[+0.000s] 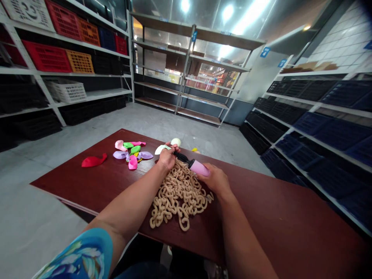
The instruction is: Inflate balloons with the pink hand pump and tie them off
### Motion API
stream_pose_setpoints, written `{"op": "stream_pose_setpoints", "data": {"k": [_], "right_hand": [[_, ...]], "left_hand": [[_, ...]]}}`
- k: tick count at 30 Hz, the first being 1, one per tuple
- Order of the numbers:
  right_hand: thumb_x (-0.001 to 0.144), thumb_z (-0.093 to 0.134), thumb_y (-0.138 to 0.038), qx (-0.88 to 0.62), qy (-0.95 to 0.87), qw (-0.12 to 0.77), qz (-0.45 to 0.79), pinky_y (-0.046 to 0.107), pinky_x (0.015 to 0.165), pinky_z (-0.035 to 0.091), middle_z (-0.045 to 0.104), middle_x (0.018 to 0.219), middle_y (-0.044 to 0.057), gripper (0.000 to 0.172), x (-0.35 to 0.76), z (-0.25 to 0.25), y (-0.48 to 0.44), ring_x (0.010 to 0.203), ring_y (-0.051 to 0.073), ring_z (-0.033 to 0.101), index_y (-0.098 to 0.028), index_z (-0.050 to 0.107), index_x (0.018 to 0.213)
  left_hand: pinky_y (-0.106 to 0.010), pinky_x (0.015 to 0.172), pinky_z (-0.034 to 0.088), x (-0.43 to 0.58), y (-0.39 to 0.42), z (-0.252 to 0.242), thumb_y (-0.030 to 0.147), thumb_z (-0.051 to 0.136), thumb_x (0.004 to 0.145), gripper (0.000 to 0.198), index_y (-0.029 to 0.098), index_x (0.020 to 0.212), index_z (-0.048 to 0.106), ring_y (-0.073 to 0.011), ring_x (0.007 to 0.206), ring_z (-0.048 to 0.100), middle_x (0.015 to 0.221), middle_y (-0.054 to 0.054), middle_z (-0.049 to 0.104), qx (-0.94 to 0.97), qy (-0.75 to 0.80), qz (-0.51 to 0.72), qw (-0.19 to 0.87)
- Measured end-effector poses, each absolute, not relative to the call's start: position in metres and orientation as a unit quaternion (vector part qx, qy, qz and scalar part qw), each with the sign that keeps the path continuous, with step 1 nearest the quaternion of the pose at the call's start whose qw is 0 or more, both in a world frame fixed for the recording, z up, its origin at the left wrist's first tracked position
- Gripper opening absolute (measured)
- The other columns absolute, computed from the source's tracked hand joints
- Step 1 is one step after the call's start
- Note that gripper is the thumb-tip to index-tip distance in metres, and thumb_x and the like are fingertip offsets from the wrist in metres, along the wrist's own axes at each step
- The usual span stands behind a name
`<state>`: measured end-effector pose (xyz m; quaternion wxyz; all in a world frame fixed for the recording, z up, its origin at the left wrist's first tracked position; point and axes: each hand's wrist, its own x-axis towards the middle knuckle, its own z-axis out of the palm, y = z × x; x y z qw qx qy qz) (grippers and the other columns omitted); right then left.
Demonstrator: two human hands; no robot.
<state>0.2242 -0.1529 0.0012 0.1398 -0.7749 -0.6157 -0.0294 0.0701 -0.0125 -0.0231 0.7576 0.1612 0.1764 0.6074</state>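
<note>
In the head view a hand balloon pump (pixel 198 167) with a pink barrel and black nozzle end lies slanted above the table. My right hand (pixel 217 179) is closed around the barrel's near end. At the black end, the fingers of my left hand (pixel 168 158) pinch a limp pale green balloon (pixel 161 149); its neck is hidden by them. Below both hands spreads a pile of tan, curled, ring-like pieces (pixel 181 192). Left of it lie several flat balloons: a purple one (pixel 145 155), a bright pink one (pixel 133 162), a green one (pixel 135 149) and a red one (pixel 94 160).
A dark red-brown table (pixel 261 201) carries all this. A round pale balloon (pixel 175 142) and a yellow thing (pixel 194 149) show at its far edge. Shelves with crates (pixel 48 57) stand left, a metal rack (pixel 186 58) behind, dark bins (pixel 316 124) right.
</note>
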Motion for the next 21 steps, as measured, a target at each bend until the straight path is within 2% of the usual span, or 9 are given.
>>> {"op": "stream_pose_setpoints", "data": {"k": [4,7,11,16,21], "right_hand": [[0.07,0.058,-0.052,-0.77,-0.619,0.149,-0.05,0.026,0.065,0.036,0.063,0.098,0.003,0.043,0.218,0.001,-0.152,0.085,0.019,0.057,-0.029,0.057,0.106],[0.072,0.057,-0.053,-0.765,-0.621,0.166,-0.051,0.026,0.066,0.036,0.063,0.098,0.003,0.042,0.214,0.002,-0.153,0.085,0.019,0.057,-0.028,0.057,0.106],[0.072,0.057,-0.051,-0.758,-0.626,0.179,-0.038,0.026,0.068,0.038,0.063,0.098,0.003,0.043,0.21,0.003,-0.153,0.086,0.019,0.057,-0.027,0.056,0.107],[0.073,0.057,-0.05,-0.746,-0.638,0.188,-0.038,0.027,0.071,0.039,0.062,0.099,0.004,0.043,0.208,0.003,-0.154,0.088,0.019,0.056,-0.027,0.055,0.109],[0.072,0.058,-0.049,-0.741,-0.644,0.18,-0.053,0.028,0.072,0.039,0.063,0.098,0.003,0.042,0.207,-0.001,-0.153,0.089,0.02,0.057,-0.027,0.055,0.108]], "left_hand": [[-0.03,0.068,0.048,0.072,-0.018,-0.017,-0.007,0.047,0.072,0.043,0.022,0.103,0.041,-0.0121,0.062,0.059,0.075,0.0,0.058,0.145,0.179,0.611,0.757],[-0.031,0.07,0.048,0.067,-0.019,-0.014,-0.001,0.052,0.072,0.03,0.019,0.093,0.046,-0.0141,0.068,0.061,0.075,-0.002,0.059,0.14,0.165,0.578,0.786],[-0.034,0.071,0.048,0.056,-0.018,-0.012,0.015,0.058,0.074,0.01,0.014,0.083,0.054,-0.0173,0.072,0.062,0.076,-0.004,0.061,0.126,0.138,0.504,0.843],[-0.036,0.071,0.048,0.048,-0.015,-0.011,0.036,0.06,0.074,0.024,0.014,0.084,0.058,-0.0182,0.071,0.061,0.076,-0.006,0.062,0.098,0.124,0.473,0.867],[-0.033,0.068,0.048,0.048,-0.011,-0.012,0.032,0.061,0.074,0.019,0.015,0.082,0.058,-0.0142,0.064,0.059,0.069,-0.002,0.059,0.09,0.125,0.489,0.859]]}}
